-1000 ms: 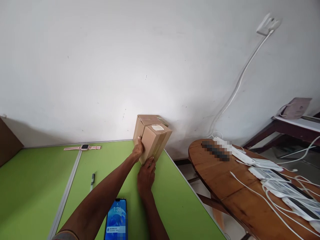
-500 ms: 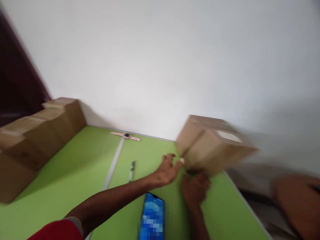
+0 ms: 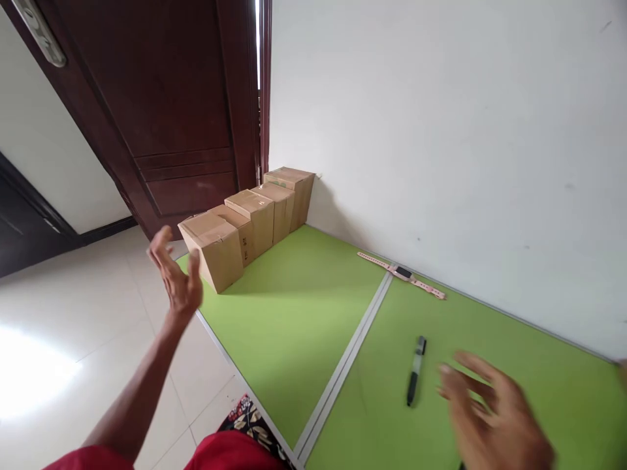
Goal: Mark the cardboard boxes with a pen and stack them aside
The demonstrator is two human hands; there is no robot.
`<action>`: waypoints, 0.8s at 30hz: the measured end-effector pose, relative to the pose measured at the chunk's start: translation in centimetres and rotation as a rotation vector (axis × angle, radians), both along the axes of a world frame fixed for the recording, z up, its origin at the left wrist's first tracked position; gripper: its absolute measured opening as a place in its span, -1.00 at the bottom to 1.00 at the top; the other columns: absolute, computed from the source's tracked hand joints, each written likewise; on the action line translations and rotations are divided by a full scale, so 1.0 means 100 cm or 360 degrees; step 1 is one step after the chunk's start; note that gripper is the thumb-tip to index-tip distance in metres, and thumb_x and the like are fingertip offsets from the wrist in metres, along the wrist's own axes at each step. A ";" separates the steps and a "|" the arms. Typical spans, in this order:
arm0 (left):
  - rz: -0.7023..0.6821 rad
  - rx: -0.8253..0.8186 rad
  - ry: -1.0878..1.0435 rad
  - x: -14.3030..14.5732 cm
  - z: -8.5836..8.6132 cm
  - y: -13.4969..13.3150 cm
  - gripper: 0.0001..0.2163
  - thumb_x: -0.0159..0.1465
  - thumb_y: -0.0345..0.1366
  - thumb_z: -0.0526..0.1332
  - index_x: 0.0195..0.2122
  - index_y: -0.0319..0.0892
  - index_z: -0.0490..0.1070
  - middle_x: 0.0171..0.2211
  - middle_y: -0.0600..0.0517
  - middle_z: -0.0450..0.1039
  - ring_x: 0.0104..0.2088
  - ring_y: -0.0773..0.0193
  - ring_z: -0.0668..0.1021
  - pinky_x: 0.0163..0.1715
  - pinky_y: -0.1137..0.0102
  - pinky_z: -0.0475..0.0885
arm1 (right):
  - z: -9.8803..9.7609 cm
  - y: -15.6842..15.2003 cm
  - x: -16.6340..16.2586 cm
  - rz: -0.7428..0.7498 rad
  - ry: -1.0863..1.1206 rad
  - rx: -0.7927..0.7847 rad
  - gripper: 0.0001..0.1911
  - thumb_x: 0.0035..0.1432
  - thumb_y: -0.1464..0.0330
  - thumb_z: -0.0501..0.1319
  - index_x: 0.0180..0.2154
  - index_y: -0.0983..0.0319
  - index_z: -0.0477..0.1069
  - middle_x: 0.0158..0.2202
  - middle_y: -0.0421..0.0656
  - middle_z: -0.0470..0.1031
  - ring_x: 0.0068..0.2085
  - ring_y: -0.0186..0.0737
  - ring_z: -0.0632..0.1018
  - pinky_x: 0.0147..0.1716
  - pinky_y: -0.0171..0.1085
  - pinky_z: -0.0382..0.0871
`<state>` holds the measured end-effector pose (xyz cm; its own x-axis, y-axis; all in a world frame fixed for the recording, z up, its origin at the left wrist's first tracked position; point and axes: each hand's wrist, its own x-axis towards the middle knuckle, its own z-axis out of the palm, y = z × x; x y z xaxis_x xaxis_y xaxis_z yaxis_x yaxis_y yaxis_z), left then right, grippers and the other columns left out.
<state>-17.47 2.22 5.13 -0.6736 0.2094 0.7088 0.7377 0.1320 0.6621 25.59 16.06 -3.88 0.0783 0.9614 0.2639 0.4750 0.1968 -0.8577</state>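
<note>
My left hand [image 3: 177, 273] is raised just off the table's left edge, fingers apart and curved, with nothing in it. Closest to it is the nearest cardboard box [image 3: 213, 251], the front one of a row of several brown boxes [image 3: 289, 196] along the table's left end. My right hand [image 3: 494, 418], somewhat blurred, hovers over the green table [image 3: 304, 313] at the lower right. Its fingers are bent and apart, and it holds nothing. A black and grey marker pen [image 3: 416, 371] lies just left of the right hand.
A smartwatch with a pink strap [image 3: 402, 273] lies flat along the wall edge. A grey strip [image 3: 347, 359] crosses the tabletop. Behind the boxes stands a dark red door [image 3: 176, 98]; the white wall [image 3: 441, 130] borders the table's back. Tiled floor [image 3: 122, 313] shows at left.
My view has swung left. Both hands have come away from the box at the right; the left hand has moved across to the row of boxes. The phone is out of view.
</note>
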 end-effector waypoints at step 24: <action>-0.0872 -0.0227 -0.0995 -0.006 -0.115 -0.006 -0.23 0.36 0.44 -0.10 -0.23 -0.15 0.62 -0.18 -0.15 0.68 -0.11 -0.09 0.68 0.07 -0.03 0.55 | -0.048 -0.057 -0.189 0.1054 0.0274 -0.0280 0.03 0.20 -0.06 0.38 0.51 0.04 -0.01 0.54 0.08 0.06 0.49 0.24 0.22 0.31 0.24 0.34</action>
